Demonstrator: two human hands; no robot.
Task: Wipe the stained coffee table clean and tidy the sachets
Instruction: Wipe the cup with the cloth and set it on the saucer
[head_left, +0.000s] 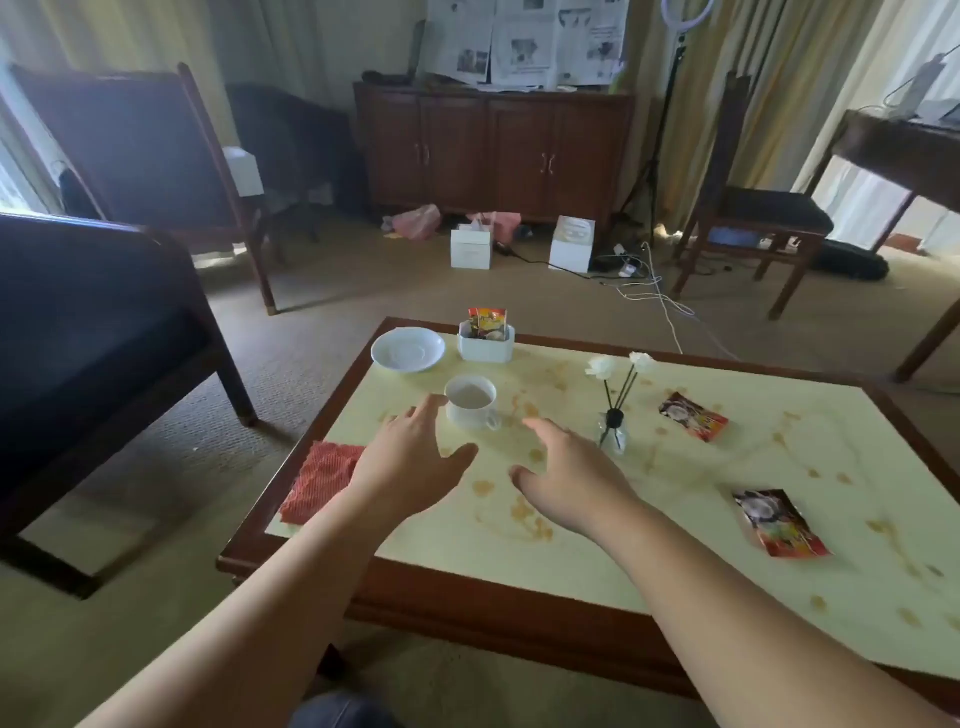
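Observation:
The coffee table (701, 530) has a cream top in a dark wood frame, spotted with brown stains. A red cloth (319, 480) lies at its left edge. A white cup (470, 402) of milky coffee stands near the middle left. Two loose sachets lie on the right: one (693, 417) further back, one (779, 522) nearer. A white holder (485, 343) at the back carries upright sachets. My left hand (410, 462) hovers open just left of the cup. My right hand (571, 478) hovers open just right of it, over the stains. Both hold nothing.
A white saucer (408, 349) sits at the back left. A small glass vase (614, 431) with two white flowers stands beside my right hand. A dark armchair (93, 364) is to the left; chairs, a cabinet, boxes and cables lie beyond on the carpet.

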